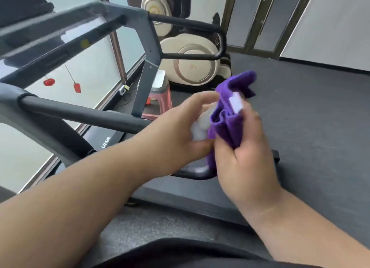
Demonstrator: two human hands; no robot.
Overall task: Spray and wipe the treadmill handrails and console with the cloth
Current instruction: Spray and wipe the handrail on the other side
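Hands meet before us — left hand (180,127) grips spray bottle (200,127), right hand (246,147) clutches purple cloth (230,115); treadmill (108,141) lettering partly legible — "UMA".

Two bare forearms reaching forward from the bottom edge and meeting mid-frame, left grip (180,125) with fingers curled round something white, right grip (246,147) back-of-hand up, fingers pinching purple fabric, both grips touching, motion-blurred
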